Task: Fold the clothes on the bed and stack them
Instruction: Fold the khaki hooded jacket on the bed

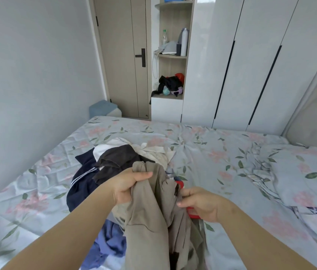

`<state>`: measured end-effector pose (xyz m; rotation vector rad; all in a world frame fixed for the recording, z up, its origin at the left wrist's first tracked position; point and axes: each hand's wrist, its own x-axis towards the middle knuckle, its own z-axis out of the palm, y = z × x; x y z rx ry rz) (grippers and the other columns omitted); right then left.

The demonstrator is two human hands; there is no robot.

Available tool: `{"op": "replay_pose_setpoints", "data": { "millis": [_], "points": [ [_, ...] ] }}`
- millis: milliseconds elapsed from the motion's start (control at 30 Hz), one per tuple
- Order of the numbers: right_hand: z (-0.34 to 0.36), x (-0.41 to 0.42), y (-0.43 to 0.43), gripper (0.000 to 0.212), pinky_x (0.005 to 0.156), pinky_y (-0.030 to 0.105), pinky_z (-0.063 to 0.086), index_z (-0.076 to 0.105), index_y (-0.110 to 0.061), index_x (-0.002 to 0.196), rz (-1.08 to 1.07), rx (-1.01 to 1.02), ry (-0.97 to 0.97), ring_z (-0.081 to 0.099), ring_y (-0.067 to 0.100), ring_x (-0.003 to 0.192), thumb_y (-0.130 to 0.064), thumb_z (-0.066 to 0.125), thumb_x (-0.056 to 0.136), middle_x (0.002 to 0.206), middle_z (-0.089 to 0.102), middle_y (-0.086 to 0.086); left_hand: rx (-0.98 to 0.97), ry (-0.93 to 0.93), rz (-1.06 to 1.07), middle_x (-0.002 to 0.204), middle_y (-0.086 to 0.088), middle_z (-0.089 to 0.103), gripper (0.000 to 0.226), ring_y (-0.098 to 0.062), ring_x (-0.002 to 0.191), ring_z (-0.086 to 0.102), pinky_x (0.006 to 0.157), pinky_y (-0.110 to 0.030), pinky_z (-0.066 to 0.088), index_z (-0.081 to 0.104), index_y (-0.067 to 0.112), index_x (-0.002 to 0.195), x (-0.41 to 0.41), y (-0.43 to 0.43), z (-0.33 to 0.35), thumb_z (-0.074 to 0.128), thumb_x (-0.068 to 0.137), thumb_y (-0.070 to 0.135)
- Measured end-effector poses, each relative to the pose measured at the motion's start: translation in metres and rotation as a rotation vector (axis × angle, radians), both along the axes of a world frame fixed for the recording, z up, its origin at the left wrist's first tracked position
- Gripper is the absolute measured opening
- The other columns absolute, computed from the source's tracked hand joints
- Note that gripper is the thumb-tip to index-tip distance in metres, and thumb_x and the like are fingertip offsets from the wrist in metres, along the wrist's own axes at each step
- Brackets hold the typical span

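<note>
A beige garment (pixel 150 217) hangs bunched between my hands above the bed (pixel 222 152). My left hand (pixel 128 187) grips its upper edge, with the thumb lying over the cloth. My right hand (pixel 200 203) pinches the garment's right side with curled fingers. Behind it lies a heap of unfolded clothes: a dark brown piece (pixel 114 162), a navy garment with white stripes (pixel 81 182), a cream piece (pixel 151 151). A blue-violet garment (pixel 109 240) lies below my left forearm. Something red (pixel 192 213) shows under my right hand.
The floral sheet stretches to the right, where a floral pillow (pixel 300 172) lies by the padded headboard (pixel 313 106). White wardrobe doors (pixel 251 61) and a closed door (pixel 126 55) stand beyond the bed's far edge. A wall borders the bed on the left.
</note>
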<state>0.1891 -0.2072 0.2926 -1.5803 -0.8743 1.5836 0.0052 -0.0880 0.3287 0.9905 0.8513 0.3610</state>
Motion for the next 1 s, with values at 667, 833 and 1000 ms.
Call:
{"op": "replay_pose_setpoints", "data": {
  "millis": [667,833,1000],
  "points": [
    [0.152,0.029,0.008,0.02,0.08,0.026,0.052,0.052,-0.018,0.087,-0.562,0.869,0.259,0.063,0.006,0.08,-0.01,0.039,0.1,0.083,0.067,-0.006,1.281,0.314,0.155,0.079,0.001,0.049,0.016,-0.01,0.072,0.047,0.064,-0.012,0.039,0.047,0.011,0.087,0.002,0.029,0.112,0.054,0.084,-0.003],
    [0.095,0.031,0.007,0.036,0.083,0.036,0.052,0.065,-0.016,0.11,-0.341,0.185,0.248,0.069,0.019,0.088,-0.042,0.044,0.097,0.105,0.072,0.006,0.073,0.154,0.105,0.099,-0.009,0.064,0.031,-0.027,0.091,0.059,0.085,-0.047,0.046,0.058,0.013,0.106,0.025,0.012,0.047,0.036,0.102,0.035],
    [0.022,0.017,-0.02,0.022,0.089,0.037,0.051,0.068,-0.005,0.1,-0.111,-0.222,0.099,0.066,0.025,0.088,-0.019,0.052,0.096,0.098,0.071,0.013,-0.101,0.265,0.071,0.081,-0.016,0.064,0.044,-0.029,0.075,0.057,0.069,-0.035,0.048,0.06,0.002,0.084,0.032,-0.001,0.009,0.042,0.1,0.038]
  ]
}}
